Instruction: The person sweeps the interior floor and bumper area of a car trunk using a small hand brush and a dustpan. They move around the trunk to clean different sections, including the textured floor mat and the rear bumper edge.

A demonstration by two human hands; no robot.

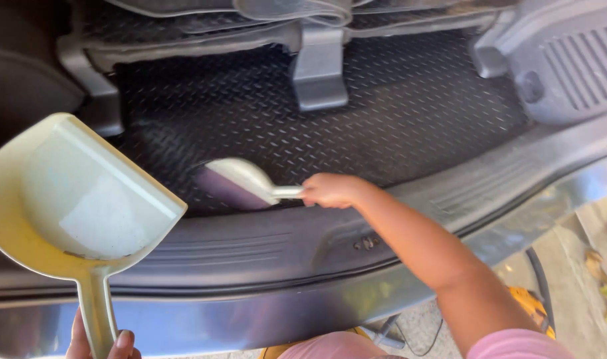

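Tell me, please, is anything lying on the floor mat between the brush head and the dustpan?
Nothing visible does. The brush in the right hand rests on the black mat; the dustpan, held by the left hand, hangs above the door sill.

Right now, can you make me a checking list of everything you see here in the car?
Surface: black ribbed floor mat inside a vehicle, grey door sill at its edge.
Job's things: brush on the mat; pale dustpan raised off the mat.
Clutter: dry leaves on the ground outside.
Hands: right hand grips the brush handle; left hand holds the dustpan handle.
Cables: dark hose or cable below the sill.
Surroundings: seat rails above the mat.
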